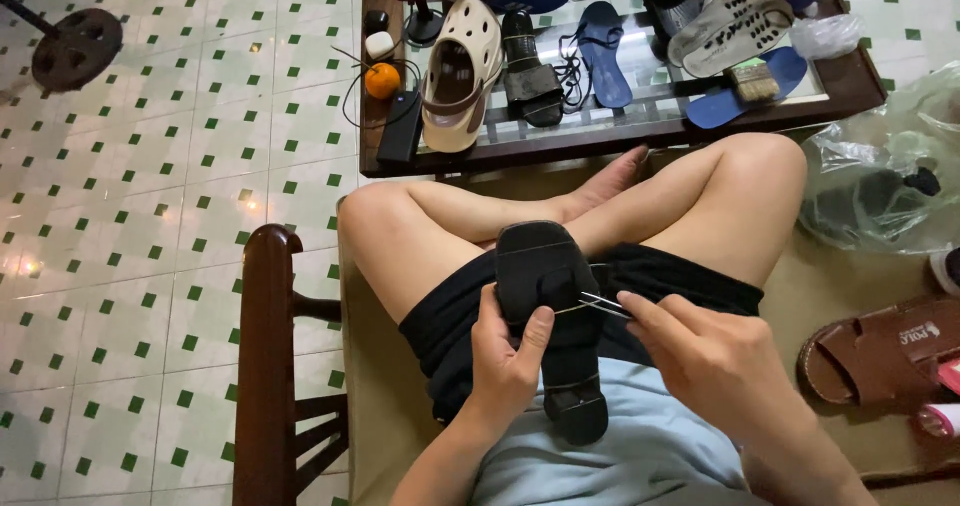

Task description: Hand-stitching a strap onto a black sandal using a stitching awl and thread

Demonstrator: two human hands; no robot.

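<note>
- The left hand (pixel 507 351) is closed around a black sandal (pixel 553 306), thumb pressed on its upturned sole and fingers wrapped behind it.
- The right hand (pixel 705 351) pinches a thin metal tool (pixel 603 306), like tweezers or small scissors, between thumb and fingertips; its tip touches the sandal's sole near the middle.
- The sandal lies lengthwise over the person's lap, sole up, above black shorts (pixel 640 276) and a light blue shirt (pixel 620 446), with the legs crossed in front.
- The person sits on a seat with a dark wooden armrest (pixel 266 356) at its left edge.
- A brown sandal (pixel 880 351) rests near the seat's right edge.
- A glass-topped table (pixel 850 91) with a dark wooden frame stands just beyond the knees.
- At the table's left edge sit an orange fruit (pixel 382 81) and a black box (pixel 400 126); a beige clog (pixel 460 71) lies just beside them.
- A second black sandal (pixel 530 71) and a blue insole (pixel 603 51) lie towards the table's middle.
- A brush (pixel 752 79) lies near the table's right end.
- A clear plastic bag (pixel 880 166) sits beside the right knee.
</note>
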